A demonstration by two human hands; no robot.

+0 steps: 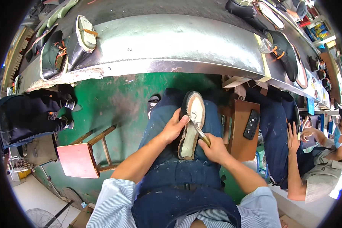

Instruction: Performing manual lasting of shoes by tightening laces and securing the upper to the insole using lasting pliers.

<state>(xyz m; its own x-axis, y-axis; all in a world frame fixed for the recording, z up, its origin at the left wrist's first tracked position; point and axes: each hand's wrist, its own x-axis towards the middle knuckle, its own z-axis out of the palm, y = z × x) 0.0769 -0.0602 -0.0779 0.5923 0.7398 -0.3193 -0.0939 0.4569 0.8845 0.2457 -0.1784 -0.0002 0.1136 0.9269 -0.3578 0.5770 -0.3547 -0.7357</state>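
A dark shoe (186, 146) lies sole up across my lap, its pale insole and ragged brown edge facing me. My left hand (174, 127) is closed on the shoe's left side, thumb near the middle of the sole. In my right hand (216, 149) is a metal hand tool (200, 131) with a brownish handle; its exact kind is hard to make out. The tool slants up and to the left, and its head meets the sole close to my left thumb. The fingers of my right hand are wrapped round the handle.
A metal-edged workbench (178, 45) runs across the front, with black shoes (53, 57) at its left and more shoes (285, 53) at its right. A stool (78, 159) stands left. To my right, a phone (251, 124) rests on a brown board (241, 148) beside a co-worker (323, 171).
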